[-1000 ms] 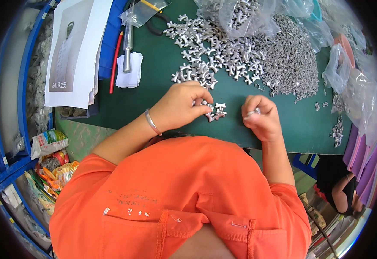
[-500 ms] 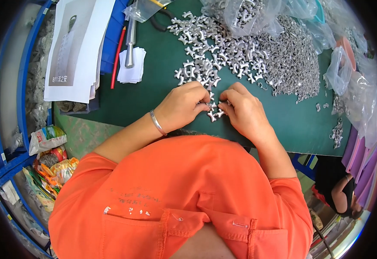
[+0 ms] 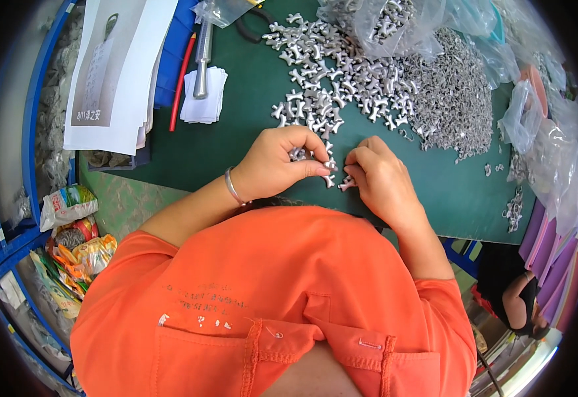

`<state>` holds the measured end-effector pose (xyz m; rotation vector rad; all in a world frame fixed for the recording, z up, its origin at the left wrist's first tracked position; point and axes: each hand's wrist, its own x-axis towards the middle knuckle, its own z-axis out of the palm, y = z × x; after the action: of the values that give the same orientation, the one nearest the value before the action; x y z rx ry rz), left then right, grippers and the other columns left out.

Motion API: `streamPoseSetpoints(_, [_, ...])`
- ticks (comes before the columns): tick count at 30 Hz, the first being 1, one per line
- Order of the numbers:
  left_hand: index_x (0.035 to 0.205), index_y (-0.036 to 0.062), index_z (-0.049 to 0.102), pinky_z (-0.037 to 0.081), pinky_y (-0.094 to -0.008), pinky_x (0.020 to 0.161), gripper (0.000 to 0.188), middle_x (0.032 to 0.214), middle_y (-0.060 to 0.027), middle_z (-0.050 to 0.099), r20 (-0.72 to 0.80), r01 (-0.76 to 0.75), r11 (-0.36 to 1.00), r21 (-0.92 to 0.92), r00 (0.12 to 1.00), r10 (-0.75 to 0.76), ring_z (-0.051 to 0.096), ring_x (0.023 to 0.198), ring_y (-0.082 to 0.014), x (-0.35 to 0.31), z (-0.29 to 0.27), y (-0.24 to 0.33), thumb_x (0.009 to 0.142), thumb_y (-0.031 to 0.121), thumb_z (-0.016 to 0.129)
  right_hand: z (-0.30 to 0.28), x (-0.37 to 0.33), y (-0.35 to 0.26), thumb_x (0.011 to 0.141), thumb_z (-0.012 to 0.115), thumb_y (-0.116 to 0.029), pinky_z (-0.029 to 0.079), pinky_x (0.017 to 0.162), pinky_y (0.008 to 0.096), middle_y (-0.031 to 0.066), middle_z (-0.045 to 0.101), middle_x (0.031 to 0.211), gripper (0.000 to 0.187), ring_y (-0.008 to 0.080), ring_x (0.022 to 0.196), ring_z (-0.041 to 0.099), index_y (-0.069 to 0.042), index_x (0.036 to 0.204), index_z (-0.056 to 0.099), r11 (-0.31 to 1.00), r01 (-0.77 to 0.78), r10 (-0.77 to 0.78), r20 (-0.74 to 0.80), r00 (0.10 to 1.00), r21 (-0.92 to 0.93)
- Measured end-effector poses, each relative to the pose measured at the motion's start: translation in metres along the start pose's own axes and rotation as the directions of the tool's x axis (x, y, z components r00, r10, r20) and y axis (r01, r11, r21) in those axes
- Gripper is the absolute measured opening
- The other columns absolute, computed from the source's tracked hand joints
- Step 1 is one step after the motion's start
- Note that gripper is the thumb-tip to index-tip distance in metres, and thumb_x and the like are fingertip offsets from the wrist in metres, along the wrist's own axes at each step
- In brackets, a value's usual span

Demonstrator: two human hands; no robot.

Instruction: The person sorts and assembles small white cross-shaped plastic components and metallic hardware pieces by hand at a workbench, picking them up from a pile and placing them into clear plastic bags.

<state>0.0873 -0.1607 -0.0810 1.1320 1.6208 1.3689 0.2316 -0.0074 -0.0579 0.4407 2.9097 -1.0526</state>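
My left hand [image 3: 281,160] is closed, thumb and forefinger pinching a small silver bone-shaped metal piece [image 3: 329,165]. Other such pieces show in the gap inside its curled fingers. Just in front of my right hand [image 3: 383,177], its fingertips close on another bone-shaped piece [image 3: 347,183] near the table's front edge. One more piece lies between the two hands, below the left fingertips. Beyond them spreads a heap of bone-shaped pieces [image 3: 318,56], with a thin trail running down toward my fingers. Whether a small fitting sits in either pinch is too small to tell.
A pile of tiny silver metal fittings [image 3: 453,99] lies right of the heap, with clear plastic bags [image 3: 395,33] behind. At left are a red pencil [image 3: 183,83], a metal rod tool [image 3: 202,66], white paper slips [image 3: 204,112] and printed sheets [image 3: 120,73]. Another person [image 3: 514,291] is at lower right.
My right hand has drawn slightly nearer and away from the left, a bone-shaped piece at its fingertips. My left fingers have curled into a wider arch. The view has shifted a little.
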Motion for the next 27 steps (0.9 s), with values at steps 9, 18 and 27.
streamPoseSetpoints(9, [0.104, -0.0015, 0.058, 0.029, -0.0136, 0.043, 0.020, 0.085, -0.0064, 0.059, 0.308, 0.442, 0.297, -0.846, 0.861, -0.406, 0.040, 0.055, -0.0020, -0.001, -0.002, -0.003, 0.086, 0.006, 0.060, 0.005, -0.009, -0.003, 0.078, 0.064, -0.006, 0.047, 0.060, 0.0394, 0.0157, 0.055, 0.083, 0.011, 0.0338, 0.070, 0.058, -0.001, 0.086, 0.058, 0.992, -0.124, 0.124, -0.075, 0.989, 0.008])
streamPoseSetpoints(18, [0.099, -0.0003, 0.058, 0.030, -0.0133, 0.041, 0.015, 0.083, -0.0040, 0.056, 0.364, 0.453, 0.166, -0.876, 0.846, -0.389, 0.040, 0.054, -0.0010, 0.001, -0.001, -0.004, 0.089, 0.010, 0.057, -0.002, -0.010, 0.034, 0.088, 0.056, -0.012, 0.032, 0.043, 0.0197, 0.0076, 0.046, 0.078, 0.013, 0.0099, 0.052, 0.042, 0.000, 0.085, 0.054, -0.263, -0.137, 0.031, 0.151, 0.988, 0.955])
streamPoseSetpoints(27, [0.093, 0.0016, 0.056, 0.035, -0.0192, 0.042, 0.018, 0.087, -0.0102, 0.054, 0.340, 0.436, 0.181, -0.882, 0.853, -0.397, 0.046, 0.063, -0.0091, 0.001, -0.005, -0.004, 0.086, 0.017, 0.049, -0.013, -0.016, 0.022, 0.077, 0.068, -0.006, 0.044, 0.053, 0.0269, 0.0032, 0.056, 0.065, 0.010, 0.0162, 0.059, 0.055, -0.004, 0.086, 0.066, 0.820, -0.087, 0.028, 0.113, 0.993, 0.566])
